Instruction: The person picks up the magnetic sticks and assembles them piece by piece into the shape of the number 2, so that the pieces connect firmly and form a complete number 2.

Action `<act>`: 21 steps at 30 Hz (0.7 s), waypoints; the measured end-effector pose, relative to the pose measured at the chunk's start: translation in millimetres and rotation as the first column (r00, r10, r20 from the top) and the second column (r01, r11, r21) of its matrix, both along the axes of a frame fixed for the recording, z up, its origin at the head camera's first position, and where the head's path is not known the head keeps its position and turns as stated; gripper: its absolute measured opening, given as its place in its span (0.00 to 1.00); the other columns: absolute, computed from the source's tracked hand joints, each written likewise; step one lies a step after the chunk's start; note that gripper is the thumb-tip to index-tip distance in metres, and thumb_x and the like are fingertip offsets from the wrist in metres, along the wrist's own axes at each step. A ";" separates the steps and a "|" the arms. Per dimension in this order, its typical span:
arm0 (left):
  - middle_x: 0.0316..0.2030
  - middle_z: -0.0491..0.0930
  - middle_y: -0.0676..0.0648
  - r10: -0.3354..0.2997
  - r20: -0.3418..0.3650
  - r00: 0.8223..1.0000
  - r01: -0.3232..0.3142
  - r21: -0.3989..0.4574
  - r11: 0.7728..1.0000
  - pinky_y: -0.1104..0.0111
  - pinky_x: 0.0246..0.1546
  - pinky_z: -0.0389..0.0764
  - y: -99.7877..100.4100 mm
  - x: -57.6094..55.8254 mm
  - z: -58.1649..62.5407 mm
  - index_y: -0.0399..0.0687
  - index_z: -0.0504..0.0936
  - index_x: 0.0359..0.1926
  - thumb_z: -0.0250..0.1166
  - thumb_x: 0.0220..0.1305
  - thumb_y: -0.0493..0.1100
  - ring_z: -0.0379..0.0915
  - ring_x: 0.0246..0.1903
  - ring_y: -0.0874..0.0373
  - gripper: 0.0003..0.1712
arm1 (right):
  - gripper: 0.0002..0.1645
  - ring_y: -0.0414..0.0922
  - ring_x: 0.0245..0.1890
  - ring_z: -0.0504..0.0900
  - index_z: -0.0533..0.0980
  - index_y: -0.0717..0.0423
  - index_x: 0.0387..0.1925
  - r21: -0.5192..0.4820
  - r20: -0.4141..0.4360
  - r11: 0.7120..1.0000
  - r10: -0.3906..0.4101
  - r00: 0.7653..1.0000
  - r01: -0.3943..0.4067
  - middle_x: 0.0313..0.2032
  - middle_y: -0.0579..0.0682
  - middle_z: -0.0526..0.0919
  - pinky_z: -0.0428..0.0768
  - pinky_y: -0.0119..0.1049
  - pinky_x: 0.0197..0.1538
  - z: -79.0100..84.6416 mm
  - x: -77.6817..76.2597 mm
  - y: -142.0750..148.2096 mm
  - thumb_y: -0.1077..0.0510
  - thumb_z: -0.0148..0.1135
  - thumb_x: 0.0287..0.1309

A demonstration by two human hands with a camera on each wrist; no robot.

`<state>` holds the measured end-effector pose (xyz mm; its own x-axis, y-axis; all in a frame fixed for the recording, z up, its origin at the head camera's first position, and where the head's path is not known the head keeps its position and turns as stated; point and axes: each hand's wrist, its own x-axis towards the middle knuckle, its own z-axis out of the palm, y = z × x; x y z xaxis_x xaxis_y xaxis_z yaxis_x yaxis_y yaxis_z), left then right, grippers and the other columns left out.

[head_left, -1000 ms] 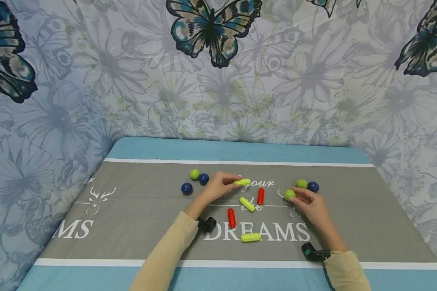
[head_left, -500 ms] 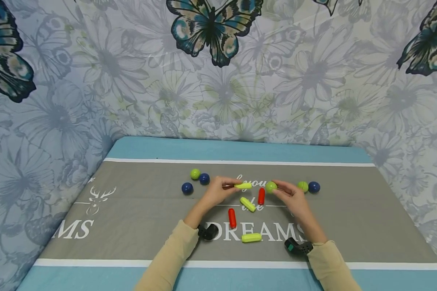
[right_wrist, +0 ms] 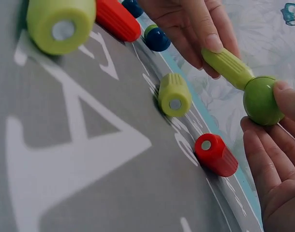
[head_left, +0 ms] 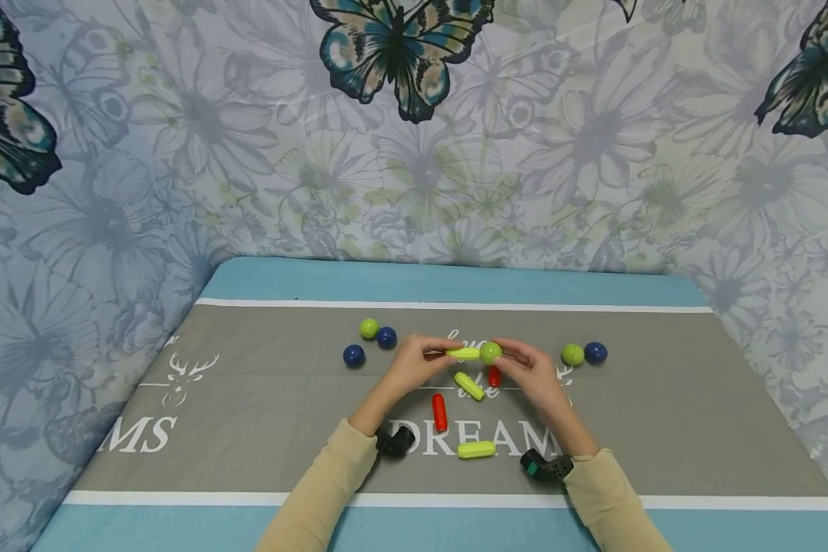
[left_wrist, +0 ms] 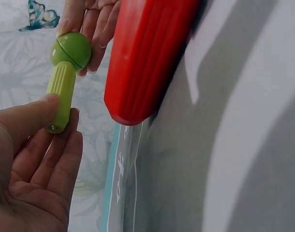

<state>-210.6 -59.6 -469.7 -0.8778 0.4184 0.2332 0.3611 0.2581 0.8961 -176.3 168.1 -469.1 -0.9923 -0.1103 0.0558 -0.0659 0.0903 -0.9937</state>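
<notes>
My left hand (head_left: 414,366) pinches a yellow-green ridged rod (head_left: 464,353) between thumb and fingers. In my right hand (head_left: 534,381) is a green ball (head_left: 491,353), held with thumb and fingertips. Both wrist views show the ball (right_wrist: 262,100) touching the far end of the rod (left_wrist: 64,89), above the cloth. Below the hands lie a yellow-green rod (head_left: 469,386) and a red rod (head_left: 494,376), the red one partly hidden by the right hand. Nearer me are another red rod (head_left: 439,412) and another yellow-green rod (head_left: 477,450). Silver discs show on some rod ends.
On the left lie a green ball (head_left: 369,329) and two blue balls (head_left: 353,356). To the right sit a green ball (head_left: 573,354) and a blue ball (head_left: 596,353), side by side. A grey printed cloth (head_left: 683,414) covers the blue table (head_left: 386,529); a patterned wall stands behind.
My right hand has carried the green ball leftward from beside the right-hand balls to the end of the rod. The left hand has lowered slightly, still pinching the rod.
</notes>
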 end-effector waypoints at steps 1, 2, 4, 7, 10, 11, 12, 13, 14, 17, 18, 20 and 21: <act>0.43 0.82 0.45 0.002 -0.001 1.000 -0.002 0.001 1.000 0.73 0.42 0.77 -0.2 0.2 0.0 0.39 0.84 0.45 0.67 0.57 0.32 0.78 0.43 0.57 0.13 | 0.25 0.39 0.46 0.79 0.74 0.64 0.55 -0.006 0.005 1.000 0.000 1.000 0.001 0.51 0.61 0.77 0.77 0.31 0.46 -0.1 0.0 -0.2 0.59 0.65 0.57; 0.43 0.82 0.45 0.005 0.000 1.000 -0.005 0.003 1.000 0.73 0.42 0.77 -0.2 0.3 0.1 0.39 0.84 0.45 0.67 0.57 0.32 0.78 0.43 0.57 0.13 | 0.25 0.39 0.46 0.79 0.74 0.64 0.55 -0.006 0.007 1.000 0.003 1.000 -0.003 0.51 0.61 0.77 0.77 0.31 0.47 -0.4 -0.1 -0.2 0.59 0.65 0.57; 0.43 0.82 0.45 0.006 -0.002 1.000 -0.006 0.007 1.000 0.73 0.42 0.77 -0.5 0.2 -0.1 0.39 0.84 0.45 0.67 0.57 0.32 0.78 0.43 0.57 0.13 | 0.26 0.43 0.48 0.78 0.73 0.64 0.56 0.000 0.009 1.000 0.010 1.000 -0.010 0.53 0.61 0.76 0.77 0.32 0.47 -0.2 -0.1 -0.5 0.59 0.65 0.57; 0.43 0.82 0.45 0.010 0.002 1.000 -0.010 0.008 1.000 0.73 0.42 0.77 -0.8 0.1 0.2 0.39 0.84 0.45 0.67 0.57 0.32 0.78 0.43 0.57 0.13 | 0.26 0.49 0.50 0.77 0.72 0.64 0.57 0.031 -0.004 0.999 0.026 1.000 -0.026 0.54 0.62 0.74 0.77 0.32 0.46 -0.6 -0.8 -1.2 0.59 0.65 0.57; 0.42 0.82 0.45 0.016 0.002 1.000 -0.016 0.013 1.000 0.73 0.41 0.77 -0.3 -0.7 0.7 0.39 0.84 0.44 0.67 0.57 0.32 0.78 0.43 0.57 0.13 | 0.26 0.53 0.50 0.77 0.72 0.63 0.57 0.087 -0.046 0.996 0.037 0.998 -0.033 0.54 0.61 0.74 0.78 0.32 0.45 -0.7 -2.2 -1.6 0.61 0.65 0.57; 0.42 0.82 0.45 0.017 0.001 1.000 -0.017 0.018 1.000 0.73 0.42 0.77 0.1 -1.2 0.8 0.38 0.84 0.44 0.67 0.57 0.32 0.78 0.43 0.57 0.13 | 0.26 0.54 0.50 0.77 0.72 0.63 0.57 0.103 -0.070 0.994 0.042 0.997 -0.034 0.53 0.62 0.74 0.78 0.32 0.44 -1.0 -3.1 -1.4 0.62 0.65 0.56; 0.42 0.82 0.44 0.019 -0.005 1.000 -0.019 0.024 1.000 0.73 0.42 0.77 0.3 -1.7 0.6 0.38 0.84 0.44 0.67 0.57 0.32 0.78 0.43 0.56 0.13 | 0.26 0.54 0.49 0.77 0.72 0.63 0.57 0.126 -0.097 0.992 0.046 0.994 -0.034 0.52 0.62 0.75 0.78 0.33 0.45 -1.5 -4.4 -0.9 0.63 0.65 0.56; 0.42 0.81 0.43 0.020 -0.012 1.000 -0.020 0.029 0.999 0.72 0.42 0.77 0.6 -2.3 0.5 0.37 0.84 0.44 0.67 0.57 0.32 0.78 0.43 0.55 0.13 | 0.26 0.54 0.49 0.77 0.72 0.63 0.57 0.148 -0.124 0.988 0.052 0.991 -0.034 0.52 0.61 0.75 0.78 0.34 0.45 -2.2 -5.9 -0.4 0.63 0.66 0.56; 0.42 0.81 0.43 0.021 -0.019 1.000 -0.020 0.034 0.999 0.72 0.41 0.77 0.8 -3.0 0.3 0.37 0.84 0.44 0.67 0.57 0.32 0.78 0.43 0.55 0.13 | 0.26 0.55 0.48 0.77 0.72 0.63 0.56 0.165 -0.149 0.986 0.058 0.987 -0.033 0.51 0.61 0.76 0.78 0.36 0.46 -2.7 -7.4 0.1 0.64 0.66 0.55; 0.42 0.80 0.42 0.026 -0.037 0.999 -0.024 0.044 0.999 0.72 0.41 0.78 0.6 -4.9 -0.5 0.36 0.84 0.44 0.67 0.56 0.31 0.77 0.42 0.53 0.13 | 0.25 0.54 0.49 0.76 0.73 0.64 0.55 0.223 -0.204 0.974 0.077 0.976 -0.030 0.50 0.59 0.78 0.75 0.42 0.51 -5.4 -13.2 1.7 0.63 0.66 0.55; 0.42 0.80 0.42 0.029 -0.039 0.999 -0.027 0.045 0.999 0.72 0.41 0.78 0.1 -5.4 -0.8 0.36 0.84 0.44 0.68 0.56 0.31 0.77 0.42 0.52 0.13 | 0.25 0.54 0.50 0.76 0.73 0.64 0.55 0.239 -0.215 0.970 0.087 0.973 -0.034 0.50 0.59 0.78 0.74 0.44 0.53 -6.4 -15.5 2.3 0.63 0.66 0.56; 0.42 0.80 0.42 0.030 -0.037 0.999 -0.028 0.054 0.998 0.72 0.41 0.78 -1.1 -6.9 -1.5 0.35 0.83 0.44 0.68 0.56 0.32 0.78 0.42 0.52 0.13 | 0.24 0.54 0.52 0.75 0.74 0.64 0.55 0.255 -0.215 0.966 0.097 0.972 -0.040 0.50 0.58 0.78 0.71 0.47 0.56 -7.3 -19.8 3.2 0.62 0.65 0.56; 0.43 0.80 0.41 0.030 -0.036 0.999 -0.028 0.060 0.998 0.72 0.41 0.78 -2.2 -8.0 -2.3 0.34 0.83 0.45 0.68 0.56 0.32 0.78 0.42 0.52 0.14 | 0.24 0.54 0.52 0.74 0.74 0.64 0.55 0.265 -0.210 0.963 0.101 0.972 -0.043 0.51 0.58 0.78 0.70 0.48 0.56 -7.7 -22.1 3.6 0.61 0.65 0.57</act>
<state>-218.6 -61.8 -472.0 -0.8795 0.3776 0.2897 0.3877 0.2154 0.8963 -198.4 171.6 -476.7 -0.9475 -0.2205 0.2317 -0.2957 0.3275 -0.8974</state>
